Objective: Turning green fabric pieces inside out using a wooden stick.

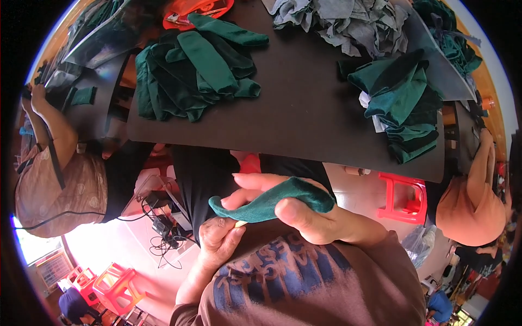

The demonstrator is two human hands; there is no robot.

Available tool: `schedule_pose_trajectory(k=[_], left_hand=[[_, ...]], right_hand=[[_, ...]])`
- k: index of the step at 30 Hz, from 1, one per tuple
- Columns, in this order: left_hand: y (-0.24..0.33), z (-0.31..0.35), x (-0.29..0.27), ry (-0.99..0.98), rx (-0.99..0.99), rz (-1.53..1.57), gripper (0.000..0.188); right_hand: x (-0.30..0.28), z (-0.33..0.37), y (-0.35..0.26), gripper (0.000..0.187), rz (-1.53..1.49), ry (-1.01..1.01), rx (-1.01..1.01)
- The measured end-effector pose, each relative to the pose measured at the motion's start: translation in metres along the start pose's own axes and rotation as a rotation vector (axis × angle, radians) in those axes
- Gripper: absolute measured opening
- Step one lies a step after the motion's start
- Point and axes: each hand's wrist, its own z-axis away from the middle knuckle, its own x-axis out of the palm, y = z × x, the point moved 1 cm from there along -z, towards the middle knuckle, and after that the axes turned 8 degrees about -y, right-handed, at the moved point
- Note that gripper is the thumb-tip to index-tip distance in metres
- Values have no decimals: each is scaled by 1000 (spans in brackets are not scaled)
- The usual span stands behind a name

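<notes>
A narrow green velvet piece (272, 201) lies across my right hand (312, 220), close in front of my chest. My right thumb presses on the cloth while the fingers stretch out behind it. My left hand (219, 237) is closed in a pinch just below the cloth's left end. From its fingertips pokes the tip of a thin, pale yellow stick (240, 223); the rest of it is hidden. On the dark table (293, 103) ahead, a heap of green velvet pieces (206, 70) lies to the left, and a folded green velvet bundle (408, 98) to the right.
At the table's far edge are an orange tray (198, 13) with small tools and a pile of grey cloth (353, 24). Co-workers sit left (60, 179) and right (470, 204). Red stools (402, 198) and tangled black cables (163, 228) are on the floor side.
</notes>
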Motion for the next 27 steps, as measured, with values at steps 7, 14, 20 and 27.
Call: schedule_pose_trajectory(k=[7, 14, 20, 27], left_hand=[[10, -1, 1, 92, 102, -71, 10], [8, -5, 0, 58, 137, -33, 12], [-4, -2, 0, -34, 120, -80, 10], [8, -7, 7, 76, 132, -40, 12]], right_hand=[[3, -3, 4, 42, 119, -139, -78], [3, -5, 6, 43, 274, -140, -135], [1, -6, 2, 45, 251, -59, -165], [6, -6, 12, 44, 147, -157, -66]])
